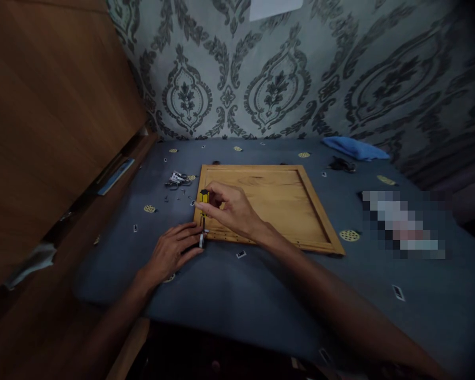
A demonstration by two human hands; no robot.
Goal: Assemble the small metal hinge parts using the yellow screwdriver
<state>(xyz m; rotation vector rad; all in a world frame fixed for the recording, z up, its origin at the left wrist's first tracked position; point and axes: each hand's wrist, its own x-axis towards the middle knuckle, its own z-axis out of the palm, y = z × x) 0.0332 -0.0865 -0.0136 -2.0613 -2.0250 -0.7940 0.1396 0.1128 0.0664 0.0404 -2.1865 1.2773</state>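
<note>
My right hand (233, 208) grips a small screwdriver (204, 197) by its yellow and black handle. The tool stands upright, its shaft pointing down at a metal hinge (201, 240) on the near left corner of a framed wooden cabinet door (269, 206). Around that hinge are the thumb and fingers of my left hand (176, 249), pinching it against the corner. The exact contact of the screwdriver tip is too small to make out. Left of the door lie more metal hinges (178, 178) and several loose screws (181, 194).
A patterned dark blue cloth (237, 290) covers the table. At the back right are a blue cloth (356, 148) and a black object (342, 164). A blurred-out item (404, 224) lies on the right. Wooden furniture (59, 105) borders the left side, and a patterned wall (229, 68) the back.
</note>
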